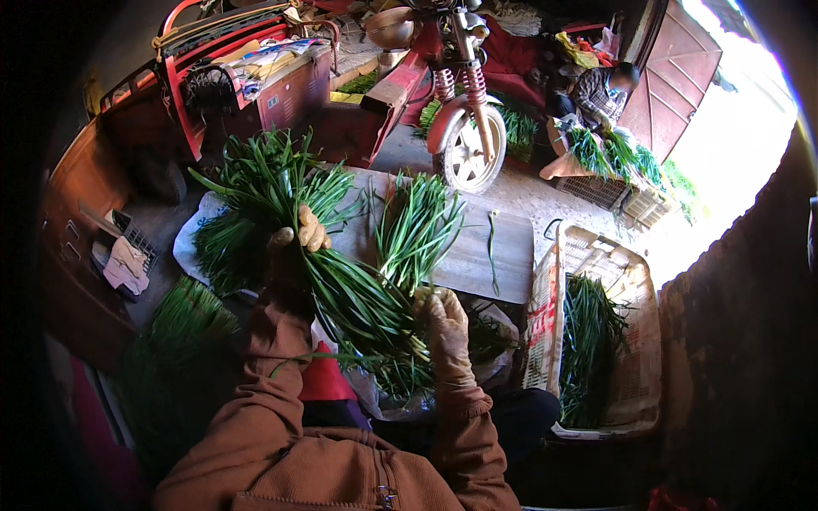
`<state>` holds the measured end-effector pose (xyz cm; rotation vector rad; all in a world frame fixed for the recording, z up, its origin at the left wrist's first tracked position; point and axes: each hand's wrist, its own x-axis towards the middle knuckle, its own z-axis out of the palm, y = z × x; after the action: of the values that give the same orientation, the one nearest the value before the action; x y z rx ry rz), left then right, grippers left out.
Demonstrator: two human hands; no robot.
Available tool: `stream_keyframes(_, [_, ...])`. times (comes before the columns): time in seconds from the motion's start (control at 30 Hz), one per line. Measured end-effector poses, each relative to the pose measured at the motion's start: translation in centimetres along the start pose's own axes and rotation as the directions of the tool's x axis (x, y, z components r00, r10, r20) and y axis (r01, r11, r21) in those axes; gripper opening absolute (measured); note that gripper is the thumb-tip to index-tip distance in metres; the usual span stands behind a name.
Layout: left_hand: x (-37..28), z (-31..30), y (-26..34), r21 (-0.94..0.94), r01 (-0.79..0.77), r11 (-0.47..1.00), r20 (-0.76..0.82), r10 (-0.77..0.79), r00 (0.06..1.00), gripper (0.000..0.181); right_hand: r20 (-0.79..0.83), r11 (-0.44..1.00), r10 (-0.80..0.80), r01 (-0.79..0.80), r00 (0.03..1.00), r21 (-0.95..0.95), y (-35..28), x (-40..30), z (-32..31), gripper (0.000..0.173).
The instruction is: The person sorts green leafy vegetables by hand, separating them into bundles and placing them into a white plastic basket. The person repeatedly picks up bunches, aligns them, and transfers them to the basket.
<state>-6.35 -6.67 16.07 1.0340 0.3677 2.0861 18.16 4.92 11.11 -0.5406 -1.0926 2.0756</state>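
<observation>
My left hand (pixel 310 231), in a pale glove, grips a thick bunch of green chives (pixel 364 294) around its leafy middle. The bunch slants down to the right, with its pale stem ends near my right hand (pixel 445 326). That hand is gloved too; its thumb and fingers are pinched around thin chive strands, blurred at the fingertips. Just beyond it, another heap of chives (pixel 412 230) lies on a grey board (pixel 492 239). More loose greens (pixel 402 377) rest on plastic sheeting below my hands.
A plastic crate (pixel 623 345) holding chives stands at my right. Bundled chives (pixel 192 306) lie at my left. Ahead is a red cargo tricycle with its front wheel (pixel 470 150) near the board. A person (pixel 597 96) sits by more greens near the bright doorway.
</observation>
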Motion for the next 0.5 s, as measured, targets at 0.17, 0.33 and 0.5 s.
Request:
stream_keyframes(0.17, [0.5,-0.3,0.9,0.061,0.017,0.998,0.076,-0.021,0.997,0.034,-0.042,0.872,0.062,-0.033,0.997,0.488,3.4,0.6,-1.9,0.019])
stream_keyframes(0.33, [0.4,1.5,1.0,0.194,0.029,0.981,-0.005,-0.029,1.000,0.036,-0.058,0.670,0.238,-0.120,0.970,0.732,2.9,-0.3,0.4,0.015])
stream_keyframes(0.5, [-0.7,-2.4,1.4,-0.029,-0.126,0.992,0.082,0.128,0.988,0.033,-0.086,0.795,0.058,0.006,0.995,0.606,-0.4,-0.9,-3.4,0.014])
